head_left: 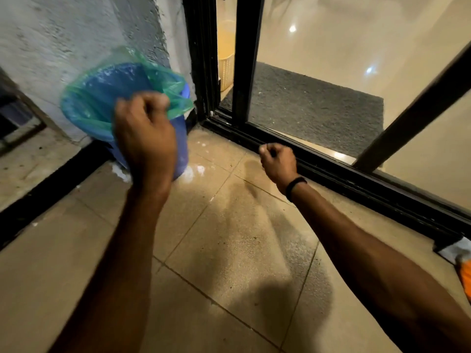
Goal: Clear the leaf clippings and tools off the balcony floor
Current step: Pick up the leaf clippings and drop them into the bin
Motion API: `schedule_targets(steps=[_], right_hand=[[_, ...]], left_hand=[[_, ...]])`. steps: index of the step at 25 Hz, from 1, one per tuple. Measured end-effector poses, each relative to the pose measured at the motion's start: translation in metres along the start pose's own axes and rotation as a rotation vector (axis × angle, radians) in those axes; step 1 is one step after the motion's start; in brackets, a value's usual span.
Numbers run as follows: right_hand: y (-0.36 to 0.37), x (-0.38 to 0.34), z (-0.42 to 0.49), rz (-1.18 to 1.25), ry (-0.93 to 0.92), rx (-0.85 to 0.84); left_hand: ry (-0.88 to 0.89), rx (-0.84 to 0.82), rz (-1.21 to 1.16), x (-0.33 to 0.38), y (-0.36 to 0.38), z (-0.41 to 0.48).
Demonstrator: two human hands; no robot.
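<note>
A blue plastic bin [102,93] lined with a thin green bag [163,80] leans against the rough white wall in the balcony corner. My left hand [145,131] is closed on the near edge of the green bag at the bin's rim. My right hand [277,161] hovers as a fist above the floor beside the black door track, with a dark band on its wrist; I see nothing in it. No leaf clippings or tools show on the beige floor tiles [229,238].
The black sliding-door frame [247,57] and its track [356,179] run along the right, with a grey mat [318,108] and a pale basket [225,70] inside. An orange and white item [461,263] lies at the right edge. White stains mark the floor near the bin.
</note>
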State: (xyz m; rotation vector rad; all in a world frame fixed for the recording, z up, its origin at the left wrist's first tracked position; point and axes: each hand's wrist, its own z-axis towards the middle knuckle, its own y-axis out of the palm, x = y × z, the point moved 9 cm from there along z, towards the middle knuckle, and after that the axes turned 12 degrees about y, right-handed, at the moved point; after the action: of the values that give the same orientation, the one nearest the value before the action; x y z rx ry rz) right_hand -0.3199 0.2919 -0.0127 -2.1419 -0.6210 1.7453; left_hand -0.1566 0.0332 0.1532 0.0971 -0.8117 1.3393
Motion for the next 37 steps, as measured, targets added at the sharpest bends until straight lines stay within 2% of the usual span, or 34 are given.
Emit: schedule_targets(steps=[2,4,6,9,11,13,14,15,16,19,20,22,24,27,33,37], right_hand=[[0.013,-0.083,-0.008,0.089,-0.165,-0.061],[0.025,-0.174,-0.014,0.112,-0.386,-0.043],[0.054,-0.251,-0.029,0.089,-0.578,-0.108],[0.108,-0.315,-0.067,-0.213,-0.776,-0.228],[0.108,-0.320,-0.075,-0.233,-0.792,-0.278],[0.085,-0.293,-0.058,0.012,-0.693,-0.366],[0.067,-0.266,-0.038,0.131,-0.583,-0.367],[0.048,-0.230,-0.014,0.192,-0.456,-0.321],[0.032,-0.184,0.013,0.185,-0.327,-0.247],[0.002,-0.037,0.064,-0.076,-0.015,-0.058],[-0.003,0.003,0.069,-0.152,0.043,-0.037],[-0.007,0.059,0.067,-0.254,0.123,-0.043],[-0.006,0.084,0.064,-0.299,0.131,-0.043],[0.004,0.085,0.062,-0.316,0.039,-0.013],[0.021,0.077,0.060,-0.399,-0.199,0.118],[0.033,0.075,0.061,-0.490,-0.236,0.219]], left_hand=[[-0.015,-0.072,0.241,-0.030,-0.014,0.052],[-0.115,-0.274,0.460,-0.068,-0.010,0.080],[-0.249,-0.370,0.515,-0.091,-0.010,0.089],[-0.258,-0.258,0.519,-0.080,-0.021,0.079],[-0.207,-0.107,0.459,-0.052,-0.028,0.058],[-0.088,0.073,0.332,-0.021,-0.029,0.026],[-0.032,0.108,0.261,-0.010,-0.021,0.007],[0.012,0.065,0.196,-0.003,-0.003,-0.012],[0.038,-0.051,0.143,0.000,0.023,-0.031],[-0.024,-0.521,0.124,-0.023,0.115,-0.090],[-0.066,-0.640,0.132,-0.035,0.140,-0.107],[-0.133,-0.767,0.131,-0.054,0.175,-0.130],[-0.164,-0.814,0.147,-0.068,0.199,-0.143],[-0.174,-0.827,0.160,-0.079,0.220,-0.157],[-0.144,-0.725,0.145,-0.084,0.232,-0.169],[-0.137,-0.679,0.154,-0.078,0.234,-0.166]])
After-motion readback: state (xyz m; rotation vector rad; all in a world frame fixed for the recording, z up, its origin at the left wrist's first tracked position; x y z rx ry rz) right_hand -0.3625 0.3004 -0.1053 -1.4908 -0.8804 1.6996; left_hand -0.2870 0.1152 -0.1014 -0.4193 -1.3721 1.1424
